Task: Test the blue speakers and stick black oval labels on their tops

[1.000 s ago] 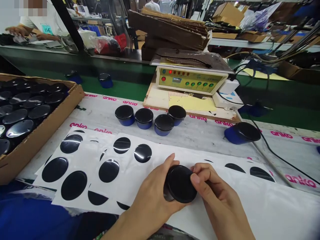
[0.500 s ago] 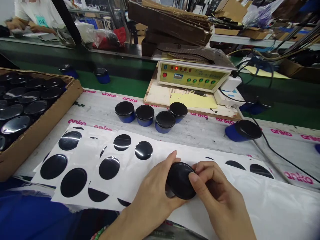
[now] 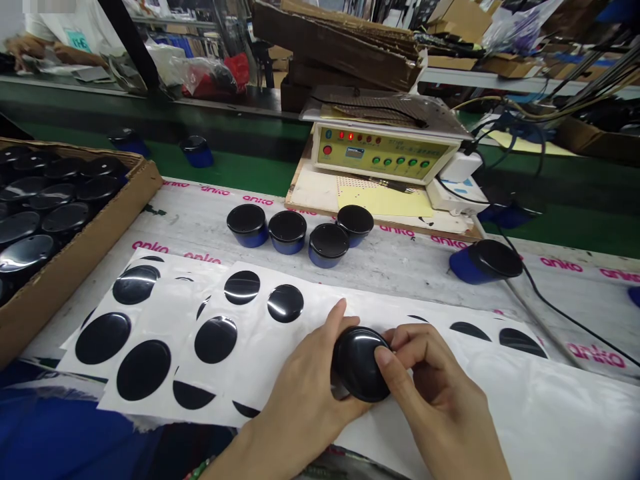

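Note:
My left hand [image 3: 300, 383] is wrapped around a small round device [image 3: 359, 363] with a glossy black disc face, tilted toward me. At the device's right edge, my right hand [image 3: 443, 393] has its thumb on the black face and its fingers bent at the rim. Most of the device's body is hidden by my hands. Beneath and to the left lie white sheets [image 3: 155, 313] bearing round black stickers [image 3: 216, 339]. Behind the sheets stand several blue round devices with black tops [image 3: 329, 243].
A cardboard box [image 3: 107, 223] full of black-topped devices sits at left. Another device [image 3: 485, 260] lies tilted at right, beside a black cable [image 3: 543, 297]. A control box with lit buttons [image 3: 383, 153] stands behind. Across the green belt, a person's hand [image 3: 23, 50] shows.
The device in my hands has tilted slightly, and a bright reflection now shows on its black face. My hands keep nearly the same grip. The view has shifted a little.

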Motion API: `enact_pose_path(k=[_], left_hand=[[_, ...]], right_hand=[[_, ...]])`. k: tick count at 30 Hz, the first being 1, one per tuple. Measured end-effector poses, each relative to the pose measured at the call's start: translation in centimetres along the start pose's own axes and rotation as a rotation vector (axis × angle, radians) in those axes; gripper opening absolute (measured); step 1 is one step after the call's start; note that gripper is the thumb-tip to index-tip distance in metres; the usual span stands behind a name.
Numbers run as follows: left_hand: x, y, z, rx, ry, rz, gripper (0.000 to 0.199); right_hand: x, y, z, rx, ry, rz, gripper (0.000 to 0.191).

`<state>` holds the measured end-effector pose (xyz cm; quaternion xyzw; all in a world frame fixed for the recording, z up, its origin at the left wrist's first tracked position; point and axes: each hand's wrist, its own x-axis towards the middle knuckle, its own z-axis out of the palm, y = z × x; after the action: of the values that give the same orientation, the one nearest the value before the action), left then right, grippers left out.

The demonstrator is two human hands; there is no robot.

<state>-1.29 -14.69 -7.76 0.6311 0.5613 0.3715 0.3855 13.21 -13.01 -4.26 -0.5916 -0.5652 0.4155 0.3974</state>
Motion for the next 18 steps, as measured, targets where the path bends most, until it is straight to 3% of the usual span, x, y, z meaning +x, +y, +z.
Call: enact_pose_path(k=[6, 9, 12, 15, 17, 18], left_hand=[[0.1, -0.1, -0.3, 0.157, 0.013, 0.154, 0.100], [-0.3, 0.0, -0.3, 0.356, 0.014, 0.333, 0.076], [-0.9, 0.6, -0.9, 0.539, -0.013, 0.409, 0.059], [0.4, 2.0, -3.7, 0.601, -0.158, 0.465, 0.049], [3.4, 3.1, -6.8, 0.633, -0.158, 0.438, 0.047], [5.5, 3.4, -8.7, 0.656, -0.098, 0.395, 0.048]], right_hand=[[0.2, 0.0, -0.2, -0.147, -0.045, -0.093, 0.029], [1.2, 0.1, -1.9, -0.465, -0.076, -0.174, 0.037], [2.8, 0.1, -5.1, -0.842, -0.036, -0.332, 0.049], [4.2, -0.5, -7.7, -1.009, -0.005, -0.500, 0.047], [4.8, -1.3, -7.8, -0.973, -0.112, -0.606, 0.039], [5.0, -1.8, -7.3, -0.923, -0.210, -0.642, 0.033]])
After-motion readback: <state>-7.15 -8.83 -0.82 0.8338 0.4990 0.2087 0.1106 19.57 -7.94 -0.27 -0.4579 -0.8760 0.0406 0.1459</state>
